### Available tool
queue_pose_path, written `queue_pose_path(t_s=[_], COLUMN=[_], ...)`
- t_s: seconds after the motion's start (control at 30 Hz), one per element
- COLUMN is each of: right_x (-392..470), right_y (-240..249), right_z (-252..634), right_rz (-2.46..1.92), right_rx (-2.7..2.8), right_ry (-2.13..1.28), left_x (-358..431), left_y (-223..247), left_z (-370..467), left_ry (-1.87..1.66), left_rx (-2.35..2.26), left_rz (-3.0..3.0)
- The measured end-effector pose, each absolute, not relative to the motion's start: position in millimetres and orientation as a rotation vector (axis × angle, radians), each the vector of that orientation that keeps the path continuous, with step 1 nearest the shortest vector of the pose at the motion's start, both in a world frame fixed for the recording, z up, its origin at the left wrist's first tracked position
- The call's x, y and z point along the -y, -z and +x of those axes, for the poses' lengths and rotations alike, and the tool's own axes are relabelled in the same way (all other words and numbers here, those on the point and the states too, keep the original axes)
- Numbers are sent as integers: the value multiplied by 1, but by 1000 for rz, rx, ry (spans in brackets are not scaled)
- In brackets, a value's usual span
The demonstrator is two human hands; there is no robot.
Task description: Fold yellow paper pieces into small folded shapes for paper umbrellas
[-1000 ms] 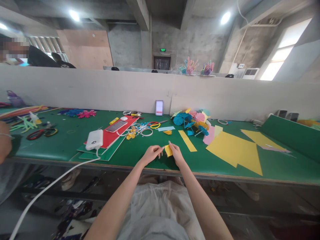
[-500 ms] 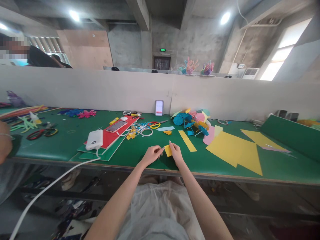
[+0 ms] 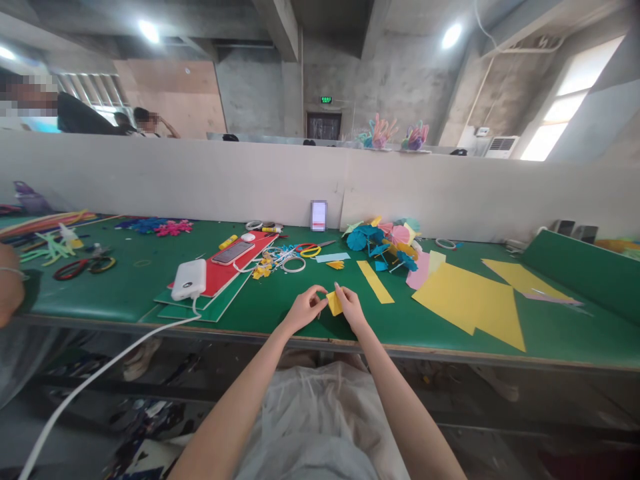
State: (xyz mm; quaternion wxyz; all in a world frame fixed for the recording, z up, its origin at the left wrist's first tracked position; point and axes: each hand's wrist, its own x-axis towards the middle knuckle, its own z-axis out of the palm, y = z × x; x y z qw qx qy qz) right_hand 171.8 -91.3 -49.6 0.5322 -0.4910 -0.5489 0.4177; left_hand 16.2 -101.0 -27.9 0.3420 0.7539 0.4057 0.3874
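A small folded piece of yellow paper (image 3: 335, 304) is held just above the near part of the green table. My right hand (image 3: 351, 309) grips its right side, with the thumb along the top edge. At the left edge of the paper is my left hand (image 3: 306, 309), its thumb and index finger curved and slightly apart; whether a fingertip touches the paper is hard to tell. Beyond the hands lie a yellow paper strip (image 3: 375, 282), a small folded yellow piece (image 3: 335, 265), a light blue strip (image 3: 333, 257) and yellow-handled scissors (image 3: 311, 250).
Large yellow sheets (image 3: 470, 300) lie right, below a pile of paper umbrellas (image 3: 385, 241). A white power bank (image 3: 189, 280) with a cable and a phone (image 3: 234, 253) rest on boards at left. A propped phone (image 3: 319, 215) leans on the partition. Another person's arm (image 3: 9, 283) shows far left.
The yellow paper has turned and tilted a little in my right hand. My left thumb and index finger have parted slightly. Behind the partition, another person has come into view.
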Motion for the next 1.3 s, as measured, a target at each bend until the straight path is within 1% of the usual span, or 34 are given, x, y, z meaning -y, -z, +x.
queue_pose_path(t_s=[0.33,0.63,0.73,1.03,1.3], right_x=[96,141,156,185,208], right_y=[49,33,27,6,-13], right_z=[169,171,171,165,166], right_rz=[-1096,-988,-976,-1014,-963], right_rx=[1337,1247,1263,1270,1356], right_ry=[-1019,-1140,-1134,-977,-1055], left_x=[104,130,144,175,185], left_y=[29,30,27,5,-7], left_z=[31,35,35,35,28], left_ry=[-1074,-1287,-1326,-1363,-1475], left_rx=[-1036,-1136,-1153,-1101,-1087], left_rz=[1856,1711,1709,1975,2203])
